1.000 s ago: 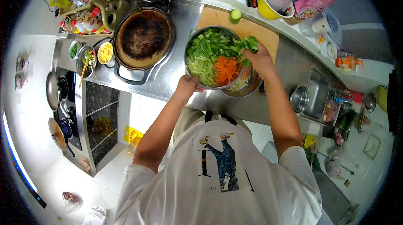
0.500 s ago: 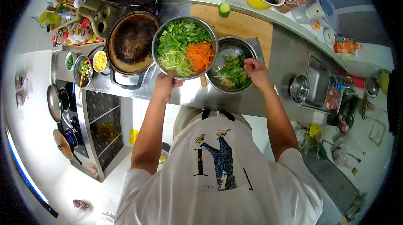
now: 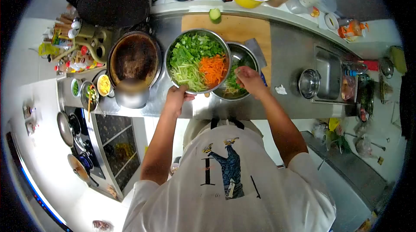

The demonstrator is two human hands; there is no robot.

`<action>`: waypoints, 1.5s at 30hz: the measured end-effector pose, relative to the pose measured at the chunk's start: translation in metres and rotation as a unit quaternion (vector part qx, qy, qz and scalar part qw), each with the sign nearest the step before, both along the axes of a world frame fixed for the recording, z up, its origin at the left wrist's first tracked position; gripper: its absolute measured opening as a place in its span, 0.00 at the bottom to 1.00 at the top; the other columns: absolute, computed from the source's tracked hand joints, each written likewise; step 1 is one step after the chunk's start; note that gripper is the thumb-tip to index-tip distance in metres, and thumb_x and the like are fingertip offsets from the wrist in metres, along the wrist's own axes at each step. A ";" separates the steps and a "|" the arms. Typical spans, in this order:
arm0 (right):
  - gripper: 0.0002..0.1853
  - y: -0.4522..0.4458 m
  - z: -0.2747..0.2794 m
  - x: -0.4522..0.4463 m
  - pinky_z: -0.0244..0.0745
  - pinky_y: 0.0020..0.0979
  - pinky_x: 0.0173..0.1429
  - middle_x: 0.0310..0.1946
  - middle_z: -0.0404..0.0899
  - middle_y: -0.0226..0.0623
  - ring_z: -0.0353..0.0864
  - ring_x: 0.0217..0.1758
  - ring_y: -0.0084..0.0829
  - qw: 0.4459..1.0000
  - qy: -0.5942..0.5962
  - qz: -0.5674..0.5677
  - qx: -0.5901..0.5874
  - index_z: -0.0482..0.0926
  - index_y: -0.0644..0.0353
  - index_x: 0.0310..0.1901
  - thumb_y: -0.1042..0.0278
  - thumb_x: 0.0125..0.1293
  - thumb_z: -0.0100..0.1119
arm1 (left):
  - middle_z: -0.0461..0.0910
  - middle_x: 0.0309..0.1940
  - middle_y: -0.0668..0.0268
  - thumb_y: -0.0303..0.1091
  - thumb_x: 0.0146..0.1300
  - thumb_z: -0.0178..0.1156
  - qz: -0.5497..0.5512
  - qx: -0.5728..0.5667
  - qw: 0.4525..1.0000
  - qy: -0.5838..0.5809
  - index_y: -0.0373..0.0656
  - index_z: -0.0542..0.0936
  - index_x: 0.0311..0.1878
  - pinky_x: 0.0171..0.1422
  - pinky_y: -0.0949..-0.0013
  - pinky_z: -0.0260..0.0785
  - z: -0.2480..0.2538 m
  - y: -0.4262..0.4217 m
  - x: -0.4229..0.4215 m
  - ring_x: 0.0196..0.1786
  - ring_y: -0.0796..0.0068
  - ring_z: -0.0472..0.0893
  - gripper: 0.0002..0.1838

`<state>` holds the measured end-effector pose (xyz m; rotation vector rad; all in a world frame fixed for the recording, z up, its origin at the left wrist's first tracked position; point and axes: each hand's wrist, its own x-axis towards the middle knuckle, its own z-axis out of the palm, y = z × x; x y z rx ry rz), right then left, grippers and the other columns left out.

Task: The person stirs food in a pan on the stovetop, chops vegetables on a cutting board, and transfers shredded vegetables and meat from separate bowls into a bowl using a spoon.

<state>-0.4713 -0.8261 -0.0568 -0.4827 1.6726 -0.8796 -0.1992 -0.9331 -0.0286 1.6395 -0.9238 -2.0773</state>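
Note:
A metal bowl (image 3: 230,61) in my left hand (image 3: 177,98) holds leafy greens (image 3: 196,46), pale green shreds (image 3: 189,75) and orange carrot shreds (image 3: 213,70) in separate heaps. That hand is closed on the near rim, thumb on top. Partly under it on the right, a second metal bowl (image 3: 249,57) contains green leaves and pale shreds (image 3: 233,85). Over its right side is my right hand (image 3: 251,80), fingers pinched together; whatever is between them is too small to name.
A wooden cutting board (image 3: 260,32) carries a cut green vegetable piece (image 3: 215,15) and lies behind the bowls. To the left stands a dark browned pan (image 3: 135,56). At the right are an upturned-looking metal bowl (image 3: 309,84), crumpled white paper (image 3: 281,89) and a sink (image 3: 327,74).
The view has shifted. The held bowl now covers more of the second bowl. My right hand has moved left and inward, and the greens in the second bowl show less, bunched toward its left.

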 end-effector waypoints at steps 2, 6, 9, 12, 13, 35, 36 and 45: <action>0.19 0.002 0.006 -0.007 0.74 0.32 0.38 0.34 0.80 0.40 0.81 0.36 0.30 0.992 0.110 -0.001 -0.062 0.75 0.58 0.48 0.52 0.65 0.59 | 0.80 0.37 0.51 0.31 0.64 0.51 -0.034 -0.002 0.999 -0.006 0.25 0.72 0.47 0.38 0.69 0.80 0.003 0.002 -0.007 0.33 0.64 0.83 0.16; 0.21 0.002 0.004 -0.033 0.75 0.34 0.41 0.36 0.79 0.40 0.81 0.38 0.35 0.951 0.283 0.036 -0.119 0.74 0.58 0.50 0.50 0.65 0.57 | 0.80 0.37 0.50 0.29 0.64 0.53 -0.048 0.006 0.999 0.010 0.24 0.71 0.48 0.37 0.67 0.80 0.005 0.009 -0.022 0.32 0.63 0.83 0.15; 0.20 0.008 -0.033 -0.058 0.77 0.40 0.46 0.40 0.80 0.42 0.80 0.41 0.42 0.959 0.273 0.067 -0.023 0.74 0.58 0.50 0.51 0.67 0.55 | 0.81 0.36 0.50 0.29 0.65 0.52 -0.104 0.008 0.994 0.015 0.26 0.72 0.49 0.37 0.66 0.80 0.005 0.012 -0.035 0.31 0.62 0.83 0.15; 0.14 0.050 -0.063 -0.090 0.73 0.27 0.26 0.23 0.74 0.31 0.75 0.22 0.22 0.901 0.282 0.229 -0.238 0.74 0.62 0.44 0.60 0.64 0.57 | 0.81 0.33 0.51 0.30 0.66 0.52 -0.167 -0.017 0.986 0.015 0.27 0.73 0.48 0.37 0.66 0.80 0.005 0.012 -0.060 0.31 0.64 0.84 0.15; 0.14 0.041 -0.011 -0.080 0.76 0.30 0.32 0.30 0.77 0.33 0.78 0.28 0.26 0.977 0.142 0.133 -0.089 0.74 0.62 0.45 0.60 0.66 0.55 | 0.81 0.32 0.51 0.31 0.66 0.52 -0.184 -0.023 0.982 0.021 0.27 0.73 0.48 0.37 0.66 0.80 0.002 0.011 -0.068 0.31 0.64 0.84 0.15; 0.07 0.089 -0.173 -0.213 0.69 0.29 0.24 0.22 0.75 0.32 0.74 0.22 0.31 0.857 -0.089 -0.474 -0.180 0.75 0.58 0.34 0.64 0.65 0.53 | 0.80 0.32 0.67 0.33 0.67 0.50 -0.101 -0.059 0.992 -0.051 0.40 0.79 0.38 0.34 0.76 0.71 -0.026 0.015 -0.037 0.26 0.79 0.76 0.10; 0.08 0.084 -0.171 -0.213 0.70 0.29 0.25 0.23 0.75 0.32 0.74 0.22 0.31 0.865 -0.099 -0.465 -0.158 0.75 0.58 0.36 0.63 0.66 0.51 | 0.80 0.32 0.67 0.33 0.67 0.51 -0.090 -0.063 0.991 -0.071 0.39 0.79 0.38 0.33 0.76 0.71 -0.024 0.016 -0.029 0.26 0.79 0.75 0.10; 0.12 0.054 -0.070 -0.157 0.60 0.24 0.22 0.20 0.68 0.25 0.63 0.20 0.21 0.903 -0.086 -0.420 -0.028 0.71 0.53 0.32 0.57 0.71 0.48 | 0.80 0.30 0.68 0.31 0.67 0.50 0.034 -0.137 0.989 -0.048 0.38 0.78 0.40 0.30 0.76 0.68 -0.008 -0.031 0.037 0.24 0.80 0.74 0.09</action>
